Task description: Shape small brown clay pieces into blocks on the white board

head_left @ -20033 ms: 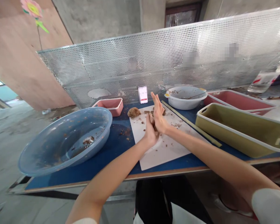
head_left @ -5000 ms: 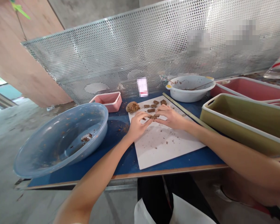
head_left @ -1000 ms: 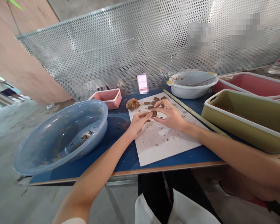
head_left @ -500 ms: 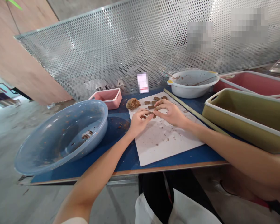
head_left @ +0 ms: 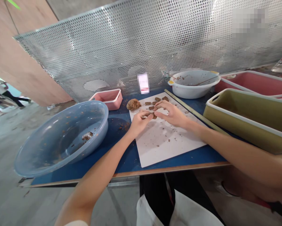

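My left hand and my right hand meet over the upper middle of a white board. Between their fingertips is a small brown clay-like piece, partly hidden by the fingers; both hands are closed on it. Just beyond them lie several short brown pieces, some half covered by my right hand. A larger brown lump with a crumbly side rests at the board's far left corner. Dark crumbs are scattered over the board near my wrists.
A big blue basin stands at the left, a small pink tub behind it. On the right are a pole, a white basin, an olive bin and a pink bin. Perforated metal closes off the back.
My fingers have shifted slightly around the small brown piece, with the right fingertips a little further left. The other things on the table stay where they were.
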Demonstrator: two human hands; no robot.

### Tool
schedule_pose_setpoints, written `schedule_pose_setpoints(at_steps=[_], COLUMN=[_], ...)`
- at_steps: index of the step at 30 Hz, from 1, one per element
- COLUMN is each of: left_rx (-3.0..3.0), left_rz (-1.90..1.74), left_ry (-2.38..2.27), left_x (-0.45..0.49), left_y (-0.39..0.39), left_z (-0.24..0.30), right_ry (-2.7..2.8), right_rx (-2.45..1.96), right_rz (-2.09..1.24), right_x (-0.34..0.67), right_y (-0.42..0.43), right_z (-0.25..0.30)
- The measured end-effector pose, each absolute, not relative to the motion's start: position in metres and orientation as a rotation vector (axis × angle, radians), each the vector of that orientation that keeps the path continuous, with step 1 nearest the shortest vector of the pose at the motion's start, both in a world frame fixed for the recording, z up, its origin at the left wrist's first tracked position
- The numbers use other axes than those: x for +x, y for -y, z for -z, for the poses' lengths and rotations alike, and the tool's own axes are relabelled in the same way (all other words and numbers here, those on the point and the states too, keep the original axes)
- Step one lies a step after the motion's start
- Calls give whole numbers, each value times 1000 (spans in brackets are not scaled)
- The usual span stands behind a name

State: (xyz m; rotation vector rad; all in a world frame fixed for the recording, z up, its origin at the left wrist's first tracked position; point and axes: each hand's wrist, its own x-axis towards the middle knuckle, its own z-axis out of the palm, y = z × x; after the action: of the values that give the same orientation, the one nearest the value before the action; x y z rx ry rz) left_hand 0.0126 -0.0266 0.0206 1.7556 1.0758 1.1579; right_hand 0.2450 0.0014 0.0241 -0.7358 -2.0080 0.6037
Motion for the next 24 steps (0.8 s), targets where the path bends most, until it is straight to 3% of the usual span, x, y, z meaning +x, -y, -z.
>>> schedule_pose_setpoints(at_steps=[9,24], left_rx=[1684,1680], left_rz=[-851,-901], left_ry=[-980,-1021], left_x=[1,2], left_y=[23,24], left_z=[-27,-28], right_ry=[2269,2232], right_rx=[-562,-475], right_rz=[-689,-416], right_x=[256,251], right_y=[-2,-3], right_z=[-28,-24])
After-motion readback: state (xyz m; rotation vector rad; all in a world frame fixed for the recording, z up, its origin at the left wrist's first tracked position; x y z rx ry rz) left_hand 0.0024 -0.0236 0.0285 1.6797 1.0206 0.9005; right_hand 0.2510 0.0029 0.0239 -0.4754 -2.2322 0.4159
